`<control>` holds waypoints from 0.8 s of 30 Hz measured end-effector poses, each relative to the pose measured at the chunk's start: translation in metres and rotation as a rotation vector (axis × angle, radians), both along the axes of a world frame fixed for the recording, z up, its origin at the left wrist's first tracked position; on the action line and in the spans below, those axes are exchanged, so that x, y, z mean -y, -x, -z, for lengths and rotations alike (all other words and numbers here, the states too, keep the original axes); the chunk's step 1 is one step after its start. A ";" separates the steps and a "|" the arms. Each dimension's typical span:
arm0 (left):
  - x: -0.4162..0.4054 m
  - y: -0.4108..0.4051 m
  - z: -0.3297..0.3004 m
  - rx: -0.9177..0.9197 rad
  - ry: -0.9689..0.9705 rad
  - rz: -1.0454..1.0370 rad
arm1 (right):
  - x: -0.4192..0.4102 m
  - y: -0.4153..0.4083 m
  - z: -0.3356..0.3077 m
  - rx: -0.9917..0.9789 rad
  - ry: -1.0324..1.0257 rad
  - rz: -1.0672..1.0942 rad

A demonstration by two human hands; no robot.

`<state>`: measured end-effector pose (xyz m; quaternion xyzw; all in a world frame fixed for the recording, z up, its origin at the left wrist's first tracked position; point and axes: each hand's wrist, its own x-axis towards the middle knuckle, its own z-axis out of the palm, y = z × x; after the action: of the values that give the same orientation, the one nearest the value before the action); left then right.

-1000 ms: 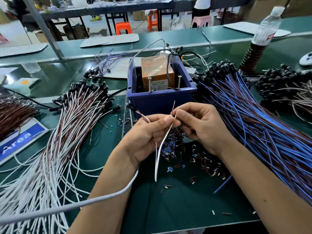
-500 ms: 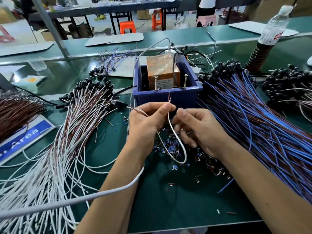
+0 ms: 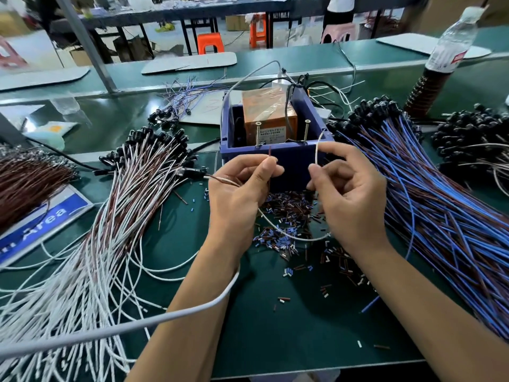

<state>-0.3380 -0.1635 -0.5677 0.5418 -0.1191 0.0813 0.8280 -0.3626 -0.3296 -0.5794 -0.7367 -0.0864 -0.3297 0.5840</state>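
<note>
White wire (image 3: 289,236) loops between left fingers (image 3: 265,166) and right fingers (image 3: 319,172)

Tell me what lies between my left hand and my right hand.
In the head view, a thin white wire sags in a loop from left hand to right hand; behind the gap stands the blue plastic bin.

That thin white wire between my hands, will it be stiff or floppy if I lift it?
Probably floppy: the white wire sags in a loop between the left hand and right hand. It is likely very light, being so thin. Its end above the right hand stands up, so it is perhaps slightly springy.
</note>
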 end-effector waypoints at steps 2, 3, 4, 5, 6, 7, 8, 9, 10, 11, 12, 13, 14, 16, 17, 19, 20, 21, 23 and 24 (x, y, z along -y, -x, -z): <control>-0.001 -0.001 0.000 -0.012 0.018 -0.093 | 0.000 0.000 0.001 0.034 0.076 0.113; -0.001 -0.002 0.000 -0.020 0.031 -0.133 | 0.001 -0.001 0.002 0.042 0.092 0.149; -0.003 -0.003 0.001 -0.021 0.040 -0.169 | 0.001 -0.002 0.002 0.050 0.102 0.173; -0.004 -0.004 0.001 -0.012 0.033 -0.213 | 0.001 -0.003 0.003 0.056 0.113 0.192; -0.005 -0.004 0.001 0.006 0.009 -0.268 | 0.002 -0.003 0.003 0.061 0.127 0.210; -0.006 -0.004 0.001 0.026 -0.028 -0.333 | 0.002 -0.003 0.003 0.065 0.144 0.223; -0.006 -0.004 0.001 0.042 -0.067 -0.402 | 0.001 -0.003 0.002 0.073 0.160 0.230; -0.005 -0.004 0.002 0.052 -0.105 -0.471 | 0.001 -0.002 0.001 0.081 0.170 0.230; -0.004 -0.004 0.002 0.057 -0.137 -0.531 | 0.000 -0.002 0.001 0.088 0.173 0.227; -0.004 -0.004 0.002 0.059 -0.161 -0.575 | 0.000 -0.002 0.001 0.091 0.168 0.221; -0.003 -0.004 0.001 0.062 -0.178 -0.605 | 0.000 -0.003 0.001 0.087 0.159 0.214; -0.002 -0.004 0.000 0.064 -0.195 -0.628 | 0.000 -0.003 0.001 0.075 0.147 0.206; -0.001 -0.004 0.000 0.066 -0.213 -0.648 | 0.000 -0.004 0.002 0.057 0.132 0.193; 0.000 -0.002 -0.002 0.068 -0.249 -0.689 | 0.001 -0.004 0.003 0.015 0.091 0.143; 0.001 -0.001 -0.003 0.074 -0.264 -0.704 | 0.001 -0.004 0.003 0.001 0.075 0.113; 0.002 0.000 -0.004 0.087 -0.303 -0.725 | 0.000 -0.003 0.003 -0.012 0.067 0.067; 0.002 0.000 -0.005 0.092 -0.326 -0.731 | -0.001 -0.002 0.003 -0.016 0.070 0.051; 0.003 0.001 -0.006 0.100 -0.346 -0.730 | -0.001 -0.002 0.003 -0.023 0.065 0.038; 0.004 0.002 -0.006 0.124 -0.367 -0.711 | -0.001 -0.002 0.002 -0.048 0.040 0.023; 0.004 0.002 -0.006 0.134 -0.370 -0.698 | -0.001 -0.002 0.002 -0.064 0.028 0.019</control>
<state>-0.3396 -0.1677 -0.5615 0.6832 0.0060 0.3700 0.6296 -0.3603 -0.3289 -0.5815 -0.7559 -0.0656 -0.3102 0.5728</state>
